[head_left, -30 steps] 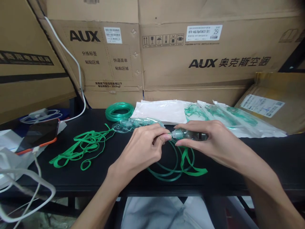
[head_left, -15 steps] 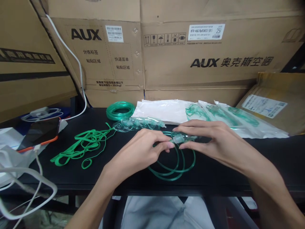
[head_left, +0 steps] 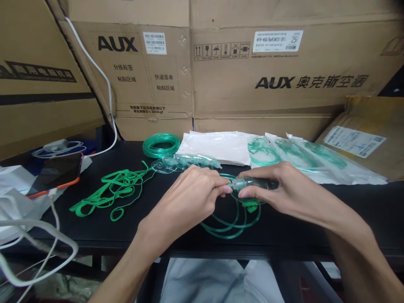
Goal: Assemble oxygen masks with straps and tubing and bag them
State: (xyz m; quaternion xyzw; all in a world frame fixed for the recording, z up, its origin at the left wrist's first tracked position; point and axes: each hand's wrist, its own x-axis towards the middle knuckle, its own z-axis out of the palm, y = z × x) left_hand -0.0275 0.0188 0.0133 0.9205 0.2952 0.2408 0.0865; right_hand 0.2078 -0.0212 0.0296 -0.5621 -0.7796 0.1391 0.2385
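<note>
Over the middle of the black table, my right hand (head_left: 274, 183) grips a clear, greenish plastic mask (head_left: 260, 183) from the right. My left hand (head_left: 202, 189) pinches the small end of the green tubing (head_left: 231, 184) where it meets the mask's pale connector. Loops of this tubing hang or lie below my hands, and a green strap piece shows under the mask. A coil of green tubing (head_left: 160, 145) lies behind to the left. Beside it is a row of clear masks (head_left: 186, 162), partly behind my left hand. Tangled green straps (head_left: 115, 189) lie on the left.
Large cardboard boxes (head_left: 221, 92) stand behind the black table (head_left: 126, 231). Flat white packages (head_left: 217, 146) and clear bags with green tubing (head_left: 299, 155) lie at the back. A phone (head_left: 61, 170) and white cables (head_left: 41, 225) are on the left.
My right hand has closed around the mask and turned it, so more of the mask and its green strap piece show. My left hand keeps its pinch. The view has shifted slightly.
</note>
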